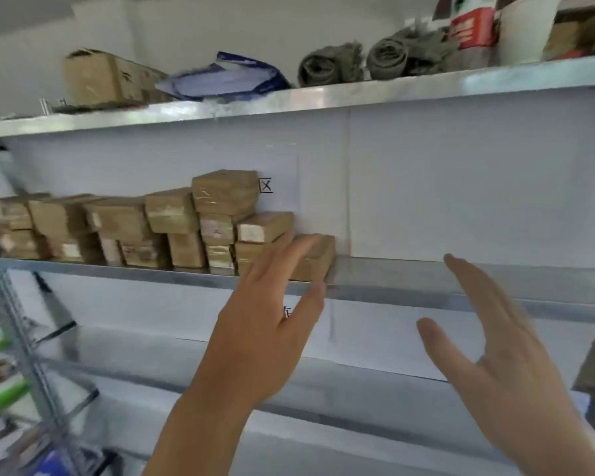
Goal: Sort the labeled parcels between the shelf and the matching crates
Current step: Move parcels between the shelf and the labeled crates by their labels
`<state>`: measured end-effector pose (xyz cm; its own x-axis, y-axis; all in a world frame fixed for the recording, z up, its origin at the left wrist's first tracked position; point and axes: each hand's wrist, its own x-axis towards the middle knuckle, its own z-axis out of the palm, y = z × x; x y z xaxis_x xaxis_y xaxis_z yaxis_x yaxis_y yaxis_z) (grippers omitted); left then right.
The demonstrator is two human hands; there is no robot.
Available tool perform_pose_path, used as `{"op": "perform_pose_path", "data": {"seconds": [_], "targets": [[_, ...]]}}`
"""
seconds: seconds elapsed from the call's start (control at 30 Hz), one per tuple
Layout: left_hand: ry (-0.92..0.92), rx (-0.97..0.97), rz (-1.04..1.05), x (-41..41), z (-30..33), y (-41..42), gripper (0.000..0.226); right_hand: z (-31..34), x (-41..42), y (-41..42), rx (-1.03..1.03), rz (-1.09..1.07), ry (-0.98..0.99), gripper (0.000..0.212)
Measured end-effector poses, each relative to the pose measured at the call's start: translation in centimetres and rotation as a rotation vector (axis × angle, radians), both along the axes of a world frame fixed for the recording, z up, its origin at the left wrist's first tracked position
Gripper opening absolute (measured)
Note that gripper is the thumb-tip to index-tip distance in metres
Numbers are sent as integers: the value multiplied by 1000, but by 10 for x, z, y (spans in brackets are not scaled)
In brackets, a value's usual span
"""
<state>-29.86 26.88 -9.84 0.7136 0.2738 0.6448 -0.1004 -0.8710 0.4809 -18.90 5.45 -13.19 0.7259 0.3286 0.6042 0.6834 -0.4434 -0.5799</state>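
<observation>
The brown tape-wrapped cardboard parcels (158, 228) are stacked along the left half of the grey metal shelf (461, 280), the row running left to right. Its right end is overlapped by the left hand (268, 317), fingers straight, nothing gripped. The right hand (495, 345), also spread and empty, is held farther right.

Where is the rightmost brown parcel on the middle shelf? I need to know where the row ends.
In the head view the rightmost parcel lies flat on the middle shelf, centre frame, against the stack's right end, with the left hand partly in front.
</observation>
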Motion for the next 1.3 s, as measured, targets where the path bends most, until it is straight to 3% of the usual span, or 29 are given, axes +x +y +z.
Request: {"op": "perform_pose_path", "data": {"seconds": [0.37,0.67,0.9,0.97,1.07,1.3], "targets": [[88,-113,-26,16,-23,159,47,-24,9,161,-24,-1,82,78],[174,-174,-81,115,-52,188,46,-49,99,207,-39,-15,133,77],[99,-322,15,193,-73,181,38,-53,181,236,-10,23,277,86],[63,-391,38,208,-75,175,34,-52,197,245,7,21,305,77],[101,-421,80,225,-74,167,38,-46,209,252,90,-15,328,47],[133,-479,25,235,-61,159,39,-34,213,241,270,-19,370,15]]}}
